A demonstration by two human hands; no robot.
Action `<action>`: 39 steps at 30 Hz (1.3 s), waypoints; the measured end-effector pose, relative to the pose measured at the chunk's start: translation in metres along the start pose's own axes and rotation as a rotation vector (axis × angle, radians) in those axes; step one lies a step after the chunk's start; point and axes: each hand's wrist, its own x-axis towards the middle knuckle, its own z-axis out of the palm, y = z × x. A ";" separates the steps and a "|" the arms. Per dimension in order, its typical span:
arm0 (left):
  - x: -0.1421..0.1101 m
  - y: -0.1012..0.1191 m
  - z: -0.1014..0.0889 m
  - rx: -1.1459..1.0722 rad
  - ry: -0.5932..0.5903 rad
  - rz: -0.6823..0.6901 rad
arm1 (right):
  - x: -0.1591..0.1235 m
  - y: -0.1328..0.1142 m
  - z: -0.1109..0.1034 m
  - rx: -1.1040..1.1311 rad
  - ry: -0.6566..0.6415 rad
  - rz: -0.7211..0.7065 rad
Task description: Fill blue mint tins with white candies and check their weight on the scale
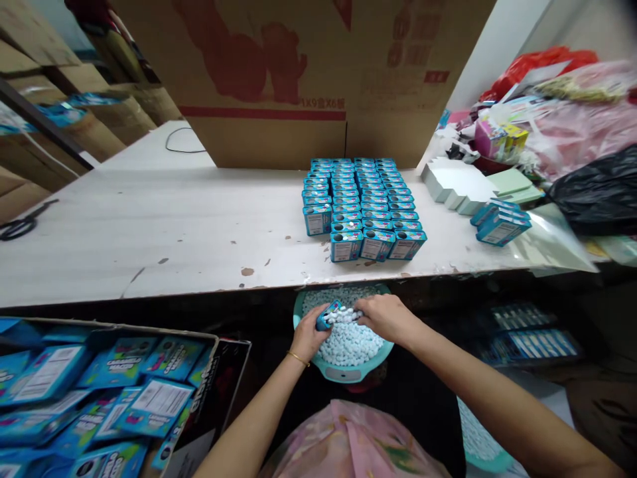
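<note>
My left hand [309, 332] is closed round a small blue printed box [327, 316], held tilted over a turquoise basin [343, 374]. Small white gum-like pellets [348, 345] fill much of that basin. My right hand [384, 317] is at the other side of the basin, its fingers bent round some of the pellets right at the box's open end. A few white pellets lie between the box and these fingers. The right fingertips are partly hidden.
Rows of blue boxes [371, 206] stand on the white table [199, 226] before a large carton [318, 79]. More boxes [502, 226] and white card stacks [458, 182] sit right. An open carton of flat blue boxes [149, 398] is lower left. Scissors [22, 226] lie far left.
</note>
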 end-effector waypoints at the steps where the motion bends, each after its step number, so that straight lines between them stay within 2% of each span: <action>1: 0.000 -0.001 0.000 0.007 0.000 0.014 | 0.001 -0.005 -0.002 -0.043 -0.003 -0.005; 4: -0.001 -0.002 0.001 0.012 0.007 0.039 | 0.001 -0.018 -0.007 -0.123 0.020 -0.031; 7: 0.000 -0.002 0.002 -0.024 0.024 0.044 | -0.002 -0.020 -0.012 -0.139 0.034 -0.041; 9: 0.000 -0.002 0.001 -0.076 0.050 0.020 | -0.007 -0.011 -0.012 -0.119 0.032 -0.015; 11: 0.000 -0.003 -0.001 -0.150 0.089 -0.056 | -0.012 0.008 -0.002 -0.083 0.027 0.036; 13: -0.001 -0.006 -0.003 -0.248 0.130 -0.180 | -0.015 0.028 0.019 -0.048 -0.003 0.118; 16: -0.003 -0.012 0.000 -0.443 0.151 -0.404 | -0.007 0.045 0.069 0.033 -0.078 0.249; 20: -0.002 -0.014 0.017 -0.709 0.133 -0.627 | 0.019 0.023 0.128 0.245 -0.048 0.266; 22: -0.001 -0.009 0.023 -0.799 0.131 -0.670 | 0.030 0.009 0.143 0.317 0.010 0.264; 24: -0.001 -0.003 0.022 -0.878 0.123 -0.692 | 0.036 0.004 0.148 0.384 0.053 0.267; 28: -0.008 0.000 0.000 -0.875 0.151 -0.625 | 0.033 0.019 0.144 0.513 0.048 0.279; 31: -0.014 -0.007 -0.021 -0.689 0.219 -0.520 | 0.022 0.035 0.127 0.585 0.063 0.253; 33: -0.015 -0.009 -0.029 -0.553 0.219 -0.453 | 0.013 0.041 0.109 0.585 0.086 0.217; 35: -0.015 -0.008 -0.029 -0.455 0.175 -0.378 | 0.004 0.043 0.086 0.568 0.110 0.170; 39: -0.010 -0.001 -0.018 -0.295 0.100 -0.218 | -0.005 0.032 0.039 0.464 0.111 0.049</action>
